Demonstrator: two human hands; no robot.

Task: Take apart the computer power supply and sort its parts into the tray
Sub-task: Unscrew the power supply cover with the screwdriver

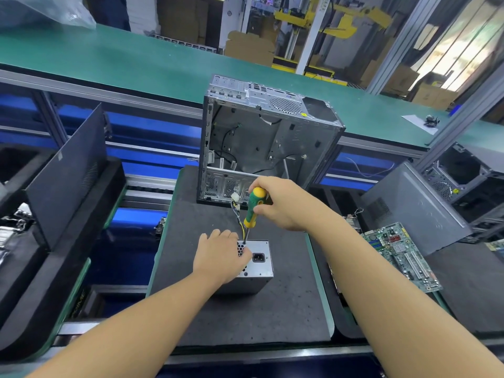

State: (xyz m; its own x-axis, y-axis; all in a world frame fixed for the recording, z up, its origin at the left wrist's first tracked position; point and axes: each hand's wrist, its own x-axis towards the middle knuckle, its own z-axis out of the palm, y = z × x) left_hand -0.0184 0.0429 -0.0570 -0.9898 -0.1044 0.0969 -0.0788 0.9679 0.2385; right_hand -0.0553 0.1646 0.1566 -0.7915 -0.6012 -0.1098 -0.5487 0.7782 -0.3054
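Observation:
A grey metal power supply (pixel 260 264) stands on end on the dark foam mat (pixel 245 317), its face with the honeycomb vent and black mains socket turned up. My left hand (pixel 219 255) rests on its left side, fingers curled over the vent edge. My right hand (pixel 281 204) grips the yellow and green screwdriver (pixel 252 207), which stands almost upright with its tip on a screw at the top left corner of the face. A bundle of yellow and black wires (pixel 237 211) with a white plug rises behind the unit.
An open empty computer case (pixel 267 137) stands at the mat's far edge. A green motherboard (pixel 401 255) lies to the right, beside a grey case panel (pixel 417 208). A black panel (pixel 68 170) leans at the left. A green conveyor belt (pixel 136 61) runs behind.

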